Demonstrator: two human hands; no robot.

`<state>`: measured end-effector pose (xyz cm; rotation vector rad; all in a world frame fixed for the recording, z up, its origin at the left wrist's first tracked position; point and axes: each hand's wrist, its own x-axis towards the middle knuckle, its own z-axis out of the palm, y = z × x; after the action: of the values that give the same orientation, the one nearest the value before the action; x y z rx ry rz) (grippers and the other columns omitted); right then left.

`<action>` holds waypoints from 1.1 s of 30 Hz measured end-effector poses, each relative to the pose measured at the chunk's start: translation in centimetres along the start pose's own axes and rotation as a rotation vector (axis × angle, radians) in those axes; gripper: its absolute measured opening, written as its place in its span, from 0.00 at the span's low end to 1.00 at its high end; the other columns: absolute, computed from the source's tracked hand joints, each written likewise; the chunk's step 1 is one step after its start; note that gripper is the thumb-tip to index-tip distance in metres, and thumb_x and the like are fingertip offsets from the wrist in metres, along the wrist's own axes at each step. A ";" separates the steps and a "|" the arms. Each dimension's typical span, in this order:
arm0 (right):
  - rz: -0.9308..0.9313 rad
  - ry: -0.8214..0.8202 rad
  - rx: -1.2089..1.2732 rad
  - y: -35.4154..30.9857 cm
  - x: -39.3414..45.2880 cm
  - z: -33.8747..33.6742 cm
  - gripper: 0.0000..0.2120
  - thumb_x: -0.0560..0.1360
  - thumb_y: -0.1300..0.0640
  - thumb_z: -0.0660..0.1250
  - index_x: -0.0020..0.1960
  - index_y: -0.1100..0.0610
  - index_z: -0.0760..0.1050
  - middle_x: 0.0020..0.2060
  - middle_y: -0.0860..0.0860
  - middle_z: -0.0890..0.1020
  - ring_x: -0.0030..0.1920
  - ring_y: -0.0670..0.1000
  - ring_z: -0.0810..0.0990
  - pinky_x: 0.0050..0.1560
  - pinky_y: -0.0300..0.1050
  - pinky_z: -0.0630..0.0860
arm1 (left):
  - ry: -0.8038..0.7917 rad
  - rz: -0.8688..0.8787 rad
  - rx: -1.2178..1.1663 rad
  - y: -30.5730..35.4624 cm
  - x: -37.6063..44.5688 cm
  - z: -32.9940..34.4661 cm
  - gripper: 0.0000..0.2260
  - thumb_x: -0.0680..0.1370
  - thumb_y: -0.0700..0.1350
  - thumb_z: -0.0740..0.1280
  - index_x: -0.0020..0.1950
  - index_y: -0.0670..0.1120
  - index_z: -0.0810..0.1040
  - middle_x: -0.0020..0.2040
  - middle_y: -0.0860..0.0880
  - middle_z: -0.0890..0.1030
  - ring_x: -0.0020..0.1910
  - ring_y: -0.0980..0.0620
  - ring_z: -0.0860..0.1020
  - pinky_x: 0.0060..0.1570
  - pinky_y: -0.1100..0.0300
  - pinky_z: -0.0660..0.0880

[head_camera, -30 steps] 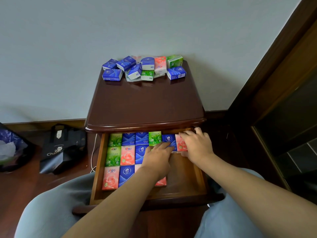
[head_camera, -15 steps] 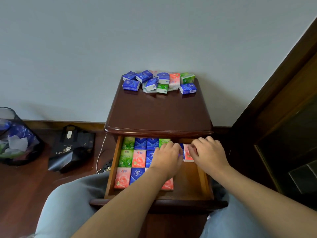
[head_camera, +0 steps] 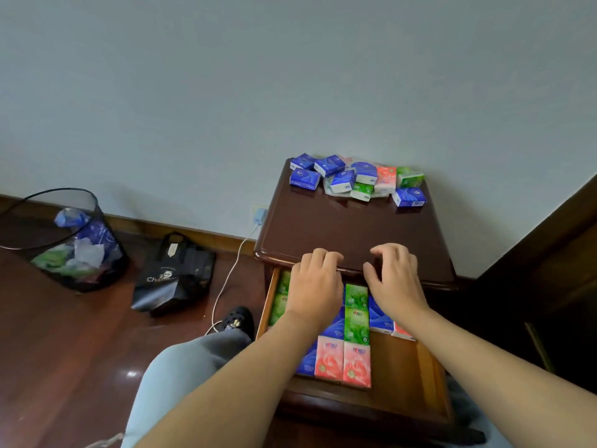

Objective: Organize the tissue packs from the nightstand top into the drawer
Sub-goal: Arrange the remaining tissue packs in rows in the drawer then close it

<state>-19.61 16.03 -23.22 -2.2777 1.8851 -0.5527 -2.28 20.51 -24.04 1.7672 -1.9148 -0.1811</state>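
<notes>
Black bag [head_camera: 174, 273] on floor: white lettering, partly readable, starts "Cha", rest lost in fold. Small round logo above lettering, too small to read. Tissue packs in drawer [head_camera: 342, 360]: small red print at top of pink and green wrappers, too blurred to read. Blue packs on nightstand [head_camera: 329, 179]: white emblem, illegible.

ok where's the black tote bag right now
In the head view, the black tote bag slumps on the floor left of the nightstand, beside the mesh wastebasket.
</notes>
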 end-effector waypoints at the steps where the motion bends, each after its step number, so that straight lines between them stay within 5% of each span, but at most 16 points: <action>1: 0.021 -0.001 0.017 0.0 0.4 0.4 0.17 0.81 0.51 0.68 0.68 0.56 0.74 0.67 0.56 0.72 0.66 0.60 0.72 0.68 0.53 0.69 | -0.018 0.004 0.022 -0.6 0.5 0.2 0.17 0.84 0.48 0.59 0.74 0.50 0.71 0.70 0.50 0.74 0.68 0.47 0.72 0.68 0.50 0.70; 6: 0.154 0.033 0.103 0.4 4.1 2.2 0.27 0.81 0.53 0.68 0.78 0.56 0.66 0.76 0.59 0.62 0.72 0.65 0.66 0.73 0.58 0.65 | -0.293 -0.073 0.135 -3.2 3.9 1.7 0.27 0.87 0.55 0.49 0.85 0.46 0.50 0.85 0.46 0.50 0.84 0.46 0.47 0.82 0.45 0.46; 11: 0.170 0.125 0.065 1.8 9.2 3.5 0.32 0.79 0.52 0.71 0.80 0.56 0.64 0.78 0.60 0.60 0.70 0.66 0.68 0.72 0.60 0.67 | -0.377 -0.089 0.221 -3.8 8.1 4.1 0.32 0.86 0.61 0.43 0.84 0.48 0.38 0.85 0.47 0.38 0.83 0.48 0.36 0.80 0.41 0.38; 15: -0.024 0.248 -0.107 1.8 12.2 4.6 0.32 0.77 0.51 0.71 0.78 0.53 0.67 0.78 0.58 0.64 0.70 0.64 0.69 0.69 0.61 0.71 | -0.289 -0.165 0.229 -4.7 11.7 5.4 0.35 0.84 0.63 0.43 0.82 0.45 0.32 0.84 0.45 0.34 0.82 0.47 0.33 0.81 0.42 0.38; 19: -0.189 0.266 -0.201 0.2 15.2 5.6 0.32 0.76 0.48 0.69 0.78 0.52 0.66 0.79 0.55 0.64 0.73 0.61 0.69 0.74 0.59 0.67 | -0.123 -0.242 0.264 -6.7 14.3 5.5 0.36 0.84 0.60 0.47 0.83 0.43 0.34 0.84 0.42 0.36 0.83 0.43 0.36 0.81 0.41 0.43; 28: -0.080 0.287 -0.273 -2.1 20.5 7.5 0.37 0.74 0.40 0.65 0.79 0.54 0.65 0.79 0.54 0.65 0.75 0.60 0.66 0.79 0.60 0.59 | 0.032 -0.251 0.160 -9.5 18.8 5.3 0.33 0.83 0.56 0.56 0.85 0.52 0.46 0.84 0.40 0.47 0.83 0.40 0.47 0.81 0.42 0.49; 33: -0.074 0.353 -0.251 -1.9 20.9 8.1 0.30 0.73 0.38 0.67 0.69 0.55 0.74 0.75 0.55 0.70 0.73 0.59 0.68 0.76 0.59 0.63 | 0.037 -0.234 0.157 -9.9 20.9 5.5 0.32 0.82 0.58 0.56 0.84 0.59 0.48 0.84 0.41 0.49 0.82 0.41 0.51 0.79 0.41 0.50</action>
<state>-11.75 -4.88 -26.06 -2.5551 2.1412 -0.8189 3.82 -2.25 -27.17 2.0827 -1.7341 -0.0814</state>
